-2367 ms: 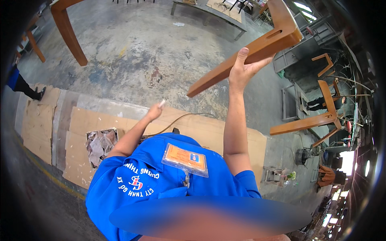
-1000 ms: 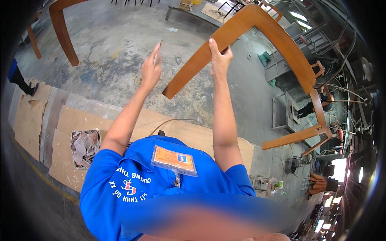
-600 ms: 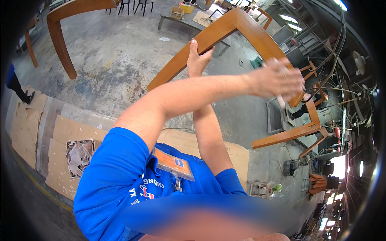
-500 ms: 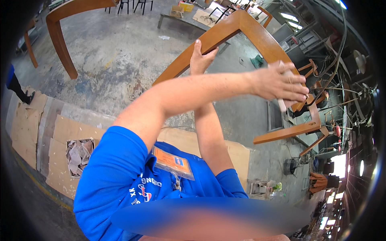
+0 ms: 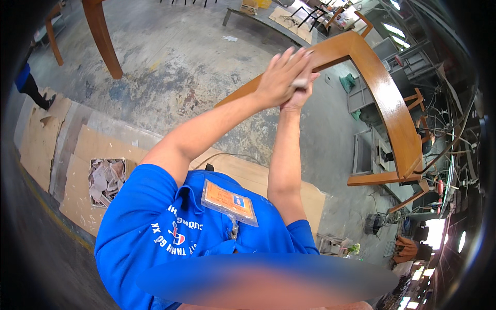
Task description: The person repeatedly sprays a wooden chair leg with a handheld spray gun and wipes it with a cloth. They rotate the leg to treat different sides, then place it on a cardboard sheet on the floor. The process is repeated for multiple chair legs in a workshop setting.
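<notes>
A varnished brown wooden chair frame, bent at a sharp corner, stands in front of me. My left hand lies along its left bar, fingers stretched and blurred by motion, pressing a pale folded pad on the wood. Whether the pad is sandpaper or cloth I cannot make out. Right beside and partly behind it, my right hand grips the same bar from below, its fingers partly hidden by the left hand. The bar's lower end runs out of sight behind my left forearm.
An open box of crumpled greyish sheets sits on cardboard at left. Another wooden leg stands at upper left, near a person. A low table is at the back. Cables and wooden frames crowd the right side.
My left hand has swept with the pad from the frame's right-hand bar leftward to beside my right hand. The view has shifted, so the frame appears further right and lower.
</notes>
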Action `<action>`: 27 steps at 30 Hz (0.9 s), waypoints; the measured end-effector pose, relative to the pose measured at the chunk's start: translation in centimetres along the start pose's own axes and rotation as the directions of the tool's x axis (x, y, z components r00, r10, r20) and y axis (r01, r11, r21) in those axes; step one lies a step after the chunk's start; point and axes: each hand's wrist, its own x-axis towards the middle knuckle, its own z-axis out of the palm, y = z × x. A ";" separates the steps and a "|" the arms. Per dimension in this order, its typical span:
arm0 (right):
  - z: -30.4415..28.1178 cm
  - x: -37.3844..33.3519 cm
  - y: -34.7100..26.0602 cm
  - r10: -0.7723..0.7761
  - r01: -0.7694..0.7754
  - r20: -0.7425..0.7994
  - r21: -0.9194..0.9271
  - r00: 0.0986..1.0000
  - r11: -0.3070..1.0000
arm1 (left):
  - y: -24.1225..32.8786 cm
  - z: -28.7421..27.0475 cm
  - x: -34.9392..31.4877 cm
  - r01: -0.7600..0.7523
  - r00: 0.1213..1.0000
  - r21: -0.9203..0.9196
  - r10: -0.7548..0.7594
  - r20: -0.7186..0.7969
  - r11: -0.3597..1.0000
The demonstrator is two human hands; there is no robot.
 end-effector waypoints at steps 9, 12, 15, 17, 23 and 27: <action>-1.0 1.0 0.2 -0.115 0.111 -0.051 -0.080 0.992 0.991 | -10.5 -6.4 -30.0 0.236 0.300 0.496 -0.548 0.781 0.836; -0.5 -0.5 1.2 -0.091 0.087 -0.024 -0.141 0.996 0.986 | -13.5 -9.6 -35.2 0.777 0.079 0.491 -0.835 0.545 0.394; 0.5 -4.1 3.3 -0.009 0.026 0.047 -0.375 0.999 0.927 | -15.9 -11.5 -32.6 0.914 0.142 0.326 -0.943 0.302 0.242; 1.3 -6.5 4.5 0.107 -0.084 0.045 -0.358 0.993 0.930 | -16.0 -12.3 -27.3 0.919 0.391 -0.143 -0.898 0.203 0.368; 2.5 -10.6 1.6 0.341 -0.306 0.149 -0.217 0.928 0.927 | -6.9 -11.9 -11.0 0.647 0.755 -0.570 -0.531 0.386 0.506; 2.7 -12.0 0.6 0.443 -0.428 0.070 -0.163 0.894 0.889 | -2.2 -11.2 -8.4 0.643 0.762 -0.558 -0.364 0.536 0.525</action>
